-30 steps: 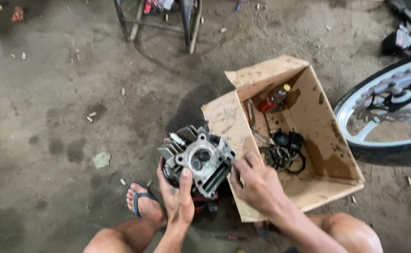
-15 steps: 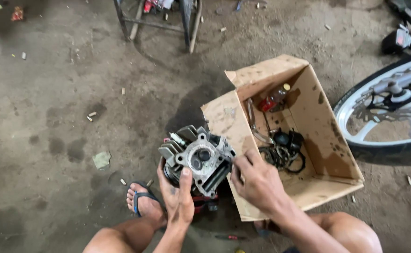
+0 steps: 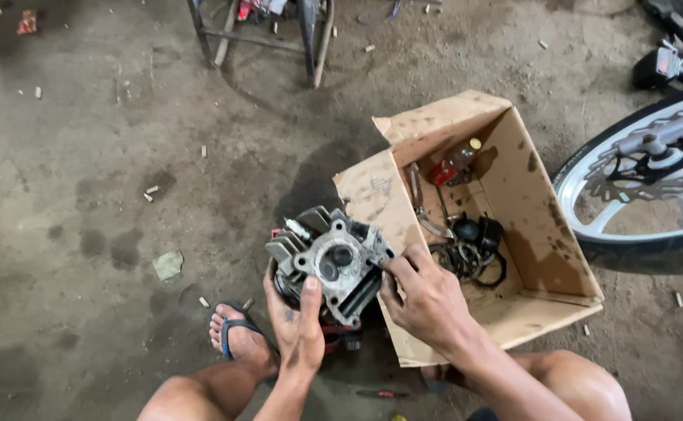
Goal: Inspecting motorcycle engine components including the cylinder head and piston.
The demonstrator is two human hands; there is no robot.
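Two hands, left hand [image 3: 298, 327] and right hand [image 3: 427, 300], are gripping an engine part [image 3: 333, 261] beside the cardboard box [image 3: 548, 261] holding black rings [image 3: 466, 257].

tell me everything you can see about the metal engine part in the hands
The engine part is grey, grimy cast metal with cooling fins on its left and rear sides and a flat face holding two round valves. It sits tilted, face up, beside the cardboard box. The left hand holds it from below, thumb on the face; the right hand touches its right edge.

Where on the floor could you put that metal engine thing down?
Bare concrete floor lies left of the engine part, beyond the foot. It is crowded in the cardboard box and by the wheel. Both the left hand and right hand hold the part.
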